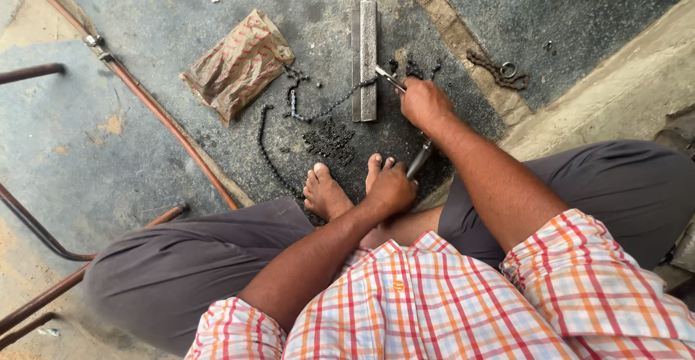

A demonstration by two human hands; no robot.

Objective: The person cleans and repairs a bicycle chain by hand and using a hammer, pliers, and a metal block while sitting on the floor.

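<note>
- Chain (329, 105): dark, greasy; one run draped across the steel bar (368, 59), the rest looping left and down over the floor (145, 12) to a bunched heap (329, 140) just above the feet.
- Right hand (425, 103): fingers closed around a slim metal tool (391, 79), its tip at the chain on the bar's right edge.
- Left hand (391, 188): fingers wrapped on a grey rod (420, 158), resting by the bare foot (323, 192).
- Bar: upright in view, flat on the floor.
- Crumpled bag (239, 63): brown with red print, left of the bar, touching the chain's end.
- Second chain with ring (499, 70): well apart, right.
- Rusty pipe (145, 99): running diagonally on the left.
</note>
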